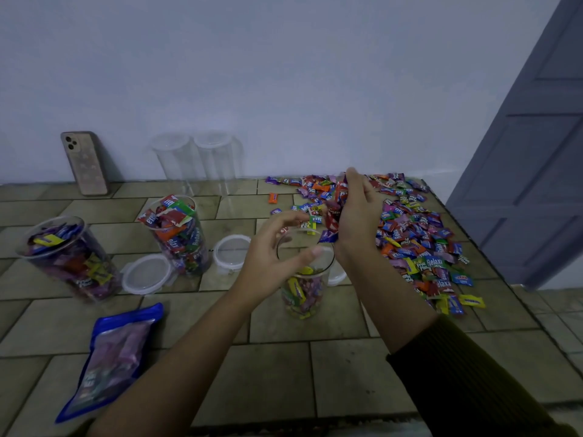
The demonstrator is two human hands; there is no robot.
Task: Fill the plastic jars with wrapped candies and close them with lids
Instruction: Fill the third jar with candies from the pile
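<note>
Head view: candies (pixel 332 219) in right hand (pixel 358 216) above jar (pixel 303 290); phone (pixel 86 164) against wall (pixel 284 74).

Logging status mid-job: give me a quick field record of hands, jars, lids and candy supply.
left hand: curled round the rim of the middle jar
right hand: grips a handful of candies over that jar
middle jar: upright, open, partly filled
filled jars: two at left, heaped, lids off
empty jars: two by the wall
loose lids: two by the filled jars, a third partly hidden behind the middle jar
candy pile: spread on the table at right
</note>
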